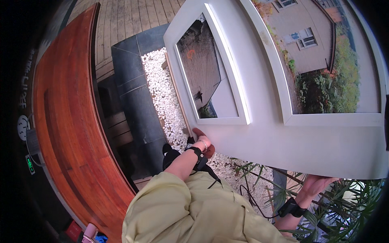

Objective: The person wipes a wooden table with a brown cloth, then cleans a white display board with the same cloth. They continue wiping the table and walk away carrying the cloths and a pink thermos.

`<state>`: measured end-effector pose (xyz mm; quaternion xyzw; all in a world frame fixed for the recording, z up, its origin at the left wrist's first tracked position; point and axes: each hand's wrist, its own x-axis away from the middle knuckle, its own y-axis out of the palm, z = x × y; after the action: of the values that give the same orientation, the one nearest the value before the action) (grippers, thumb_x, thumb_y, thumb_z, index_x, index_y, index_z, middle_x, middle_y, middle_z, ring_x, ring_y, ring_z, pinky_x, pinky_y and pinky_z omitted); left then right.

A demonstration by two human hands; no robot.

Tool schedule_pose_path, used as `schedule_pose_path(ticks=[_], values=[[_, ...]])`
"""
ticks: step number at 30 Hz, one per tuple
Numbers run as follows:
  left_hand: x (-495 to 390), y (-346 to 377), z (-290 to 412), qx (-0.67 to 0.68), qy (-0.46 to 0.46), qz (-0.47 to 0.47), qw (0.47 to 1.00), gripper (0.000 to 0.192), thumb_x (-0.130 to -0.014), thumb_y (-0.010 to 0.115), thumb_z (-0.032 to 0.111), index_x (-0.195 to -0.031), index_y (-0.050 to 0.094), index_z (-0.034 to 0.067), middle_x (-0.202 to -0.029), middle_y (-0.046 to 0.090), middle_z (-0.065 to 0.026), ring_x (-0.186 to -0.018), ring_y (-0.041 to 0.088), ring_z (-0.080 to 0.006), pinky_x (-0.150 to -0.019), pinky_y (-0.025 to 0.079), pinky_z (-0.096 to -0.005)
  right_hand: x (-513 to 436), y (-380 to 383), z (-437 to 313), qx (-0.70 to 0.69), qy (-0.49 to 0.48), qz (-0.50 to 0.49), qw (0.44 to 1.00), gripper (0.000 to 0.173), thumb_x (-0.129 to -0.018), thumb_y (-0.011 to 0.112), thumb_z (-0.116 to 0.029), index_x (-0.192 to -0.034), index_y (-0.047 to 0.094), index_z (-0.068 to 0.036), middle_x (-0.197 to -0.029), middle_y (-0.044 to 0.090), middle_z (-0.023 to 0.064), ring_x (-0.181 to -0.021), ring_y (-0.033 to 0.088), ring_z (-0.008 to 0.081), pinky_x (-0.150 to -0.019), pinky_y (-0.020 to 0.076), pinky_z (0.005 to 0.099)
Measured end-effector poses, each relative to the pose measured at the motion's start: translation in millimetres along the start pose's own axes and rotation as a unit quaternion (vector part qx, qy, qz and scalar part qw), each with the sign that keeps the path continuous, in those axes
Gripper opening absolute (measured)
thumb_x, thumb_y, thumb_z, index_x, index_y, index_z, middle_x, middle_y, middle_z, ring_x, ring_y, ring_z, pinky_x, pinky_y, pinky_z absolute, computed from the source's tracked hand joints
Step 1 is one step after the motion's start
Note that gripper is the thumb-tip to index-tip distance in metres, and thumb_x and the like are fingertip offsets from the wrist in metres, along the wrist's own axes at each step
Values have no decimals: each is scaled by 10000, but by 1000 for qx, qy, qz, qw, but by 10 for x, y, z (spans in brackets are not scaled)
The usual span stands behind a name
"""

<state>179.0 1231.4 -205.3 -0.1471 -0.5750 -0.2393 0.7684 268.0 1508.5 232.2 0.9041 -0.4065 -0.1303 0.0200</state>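
Observation:
A white display panel [243,138] bearing framed photographs leans across the view on my right. At its lower edge my left hand [205,141] holds a reddish-brown cloth [209,151], which shows on both sides of the hand against the panel. My right hand [319,181] is at the panel's near edge, its fingers hidden behind the board. A smaller framed photograph [203,66] of a wall lies above my left hand, and a larger framed photograph [316,60] of a house with greenery sits farther right. Black bands with a cable are on both wrists.
A long reddish wooden table [70,121] stands to my left. Between it and the panel run dark stone tiles [133,100] and a strip of white pebbles [164,91]. Plank decking [130,15] lies beyond. Palm-like leaves [343,209] crowd my right arm. A pink bottle [90,232] is at lower left.

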Motion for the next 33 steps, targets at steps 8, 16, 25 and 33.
schedule_pose_path(ticks=[8,16,25,33], values=[[843,182,568,27,62,-245,967,312,-897,556,101,-1174,590,-39,-1055,646,-147,-941,660,-302,-793,552,-399,-21,-173,154,-120,20,-103,987,557,-1061,300,-491,-1465,392,-119,-1442,473,27,-1276,456,204,-1110,342,377],[2456,465,1683,-99,415,-270,863,220,-894,541,96,-1008,642,-62,-907,664,-68,-803,588,-150,-671,504,-335,-10,9,230,-86,1,2,996,693,-1023,258,-590,-1511,314,-101,-1513,392,42,-1349,388,205,-1142,293,382],[3195,513,2195,93,553,-217,799,252,-858,537,61,-1089,577,-29,-1011,640,-50,-930,579,-114,-804,513,-299,-74,-102,235,124,-24,75,989,582,-1062,303,-479,-1424,378,-30,-1387,473,100,-1218,488,222,-1062,377,374],[3180,-525,1549,246,547,-129,790,309,-906,483,50,-1205,543,-1,-1177,605,-52,-1092,578,-142,-971,471,-319,252,132,-324,109,-327,-9,939,338,-1009,394,-238,-1016,544,65,-846,558,122,-763,506,207,-718,442,340]])
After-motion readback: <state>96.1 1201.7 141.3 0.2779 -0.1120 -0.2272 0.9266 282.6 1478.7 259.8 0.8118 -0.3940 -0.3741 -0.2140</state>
